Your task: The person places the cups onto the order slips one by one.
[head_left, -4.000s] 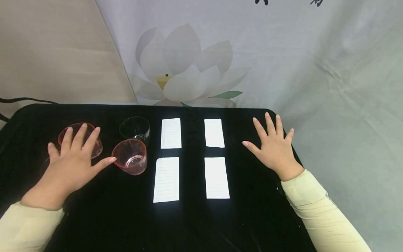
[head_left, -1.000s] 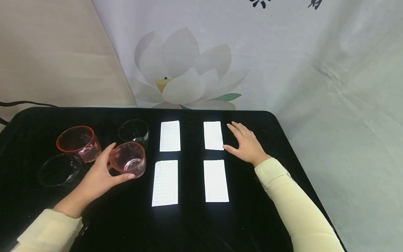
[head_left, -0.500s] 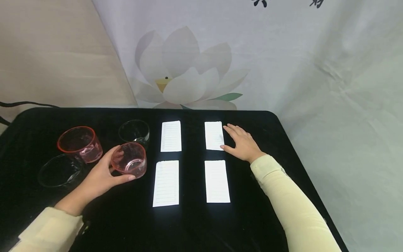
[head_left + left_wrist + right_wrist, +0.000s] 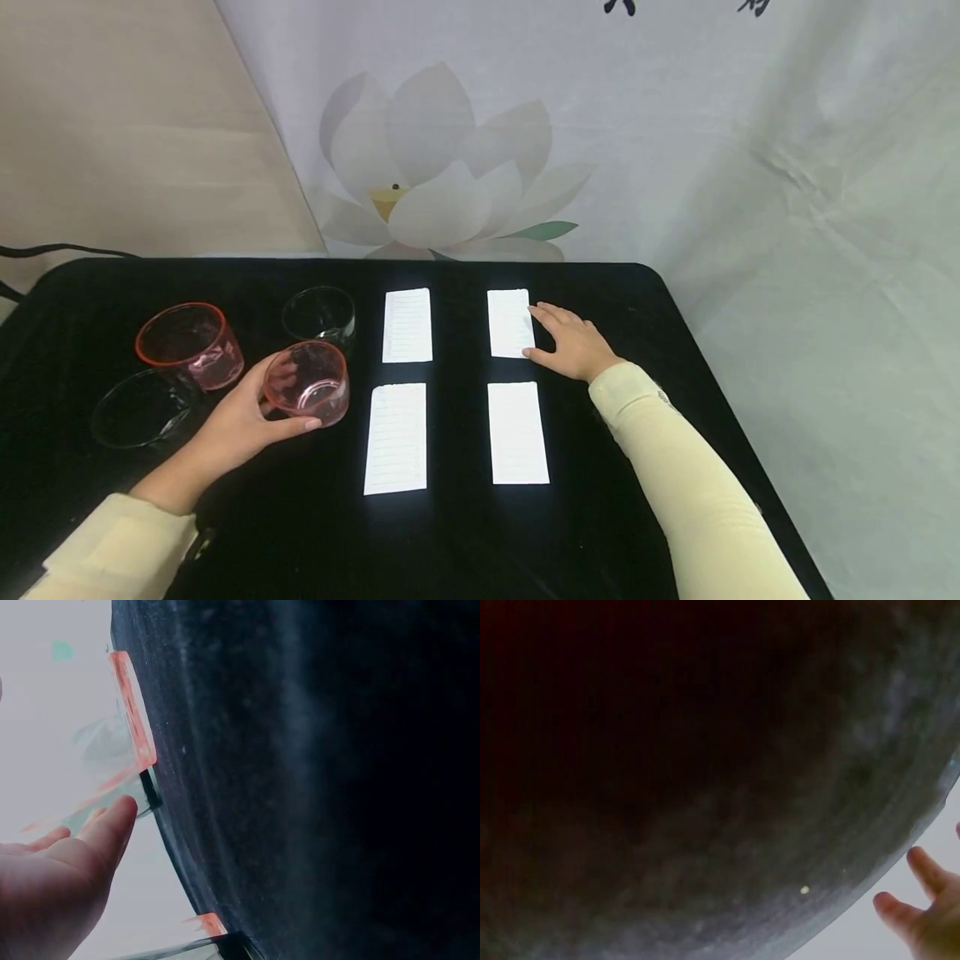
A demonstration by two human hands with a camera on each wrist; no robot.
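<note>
My left hand (image 4: 236, 425) grips a pink see-through glass (image 4: 322, 396) left of the paper sheets, thumb along its near side and fingers around the far side, partly seen through the wall. The left wrist view has that hand (image 4: 67, 877) beside the glass's pink rim (image 4: 133, 712). At the right edge of the far right white paper sheet (image 4: 510, 323) is my right hand (image 4: 573, 346), fingers relaxed, fingertips and thumb tip right at the paper's edge. Only some fingers of the right hand (image 4: 922, 915) enter the right wrist view.
Another pink glass (image 4: 217, 362) and a clear glass (image 4: 146, 408) stand left of the held one; a second clear glass (image 4: 318, 312) is behind it. Lined sheets lie far left (image 4: 407, 325), near left (image 4: 396, 437) and near right (image 4: 517, 433). A curtain (image 4: 675, 125) hangs behind the black table (image 4: 465, 542).
Since the earliest frame, my left hand has gone from spread over the glasses to gripping the pink glass. My right hand has moved left to the far right sheet, slightly further in the last second.
</note>
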